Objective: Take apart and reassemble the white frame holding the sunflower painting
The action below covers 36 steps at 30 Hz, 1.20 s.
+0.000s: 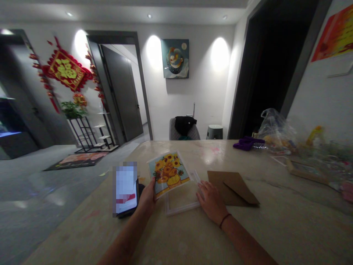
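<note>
My left hand grips a sunflower picture by its lower left edge, tilted above the table. The picture shows yellow and orange flowers in a vase on a light blue ground. Beneath and beside it, a white picture frame lies flat, its far left part covered by the picture. My right hand is closed over the frame's right side, fingers curled at the bar. Just right of that hand lies a brown backing board with a slanted flap on it.
A phone with a lit, blurred screen leans upright at the left. Along the right side are a purple cloth, a clear plastic bag and a wooden frame. A chair stands beyond the table.
</note>
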{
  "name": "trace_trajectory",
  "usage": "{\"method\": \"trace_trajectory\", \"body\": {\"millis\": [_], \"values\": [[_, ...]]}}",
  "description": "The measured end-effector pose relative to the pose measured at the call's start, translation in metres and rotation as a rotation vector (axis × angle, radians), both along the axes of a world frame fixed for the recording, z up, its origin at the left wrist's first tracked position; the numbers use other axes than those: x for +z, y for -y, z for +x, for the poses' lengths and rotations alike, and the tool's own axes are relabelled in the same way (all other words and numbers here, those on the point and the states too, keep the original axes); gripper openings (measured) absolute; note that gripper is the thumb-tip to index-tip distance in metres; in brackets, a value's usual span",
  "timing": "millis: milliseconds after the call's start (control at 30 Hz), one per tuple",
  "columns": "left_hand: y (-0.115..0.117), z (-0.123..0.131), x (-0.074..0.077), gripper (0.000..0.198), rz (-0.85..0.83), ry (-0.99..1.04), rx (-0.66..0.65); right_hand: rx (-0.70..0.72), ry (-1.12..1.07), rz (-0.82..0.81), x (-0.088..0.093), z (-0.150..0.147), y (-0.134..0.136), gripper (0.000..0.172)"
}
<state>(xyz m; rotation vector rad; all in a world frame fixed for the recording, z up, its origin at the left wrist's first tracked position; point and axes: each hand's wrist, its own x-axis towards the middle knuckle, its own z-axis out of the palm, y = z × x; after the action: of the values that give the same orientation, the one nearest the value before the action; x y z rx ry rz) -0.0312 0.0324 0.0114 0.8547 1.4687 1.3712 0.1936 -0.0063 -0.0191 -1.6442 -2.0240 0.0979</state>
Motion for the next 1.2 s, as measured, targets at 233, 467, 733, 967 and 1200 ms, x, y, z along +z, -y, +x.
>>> {"method": "trace_trajectory", "body": {"millis": [233, 467, 733, 967, 1200], "values": [[-0.003, 0.003, -0.007, 0.034, -0.046, 0.283, 0.005, 0.271, 0.057, -0.105, 0.005, -0.005, 0.008, 0.047], [-0.007, -0.001, -0.021, 0.026, -0.003, -0.105, -0.093, 0.287, -0.01, -0.11, 0.009, -0.005, 0.01, 0.048], [0.003, 0.008, -0.008, 0.016, 0.07, -0.386, -0.222, 0.296, -0.061, -0.112, 0.009, -0.005, 0.01, 0.047], [0.015, 0.012, -0.009, 0.023, 0.186, -1.099, -0.183, 0.238, -0.374, -0.091, -0.002, -0.005, 0.002, 0.034], [0.008, 0.016, -0.013, 0.036, 0.347, -0.391, -0.37, -0.073, -0.984, -0.037, -0.008, -0.002, -0.014, 0.04]]}}
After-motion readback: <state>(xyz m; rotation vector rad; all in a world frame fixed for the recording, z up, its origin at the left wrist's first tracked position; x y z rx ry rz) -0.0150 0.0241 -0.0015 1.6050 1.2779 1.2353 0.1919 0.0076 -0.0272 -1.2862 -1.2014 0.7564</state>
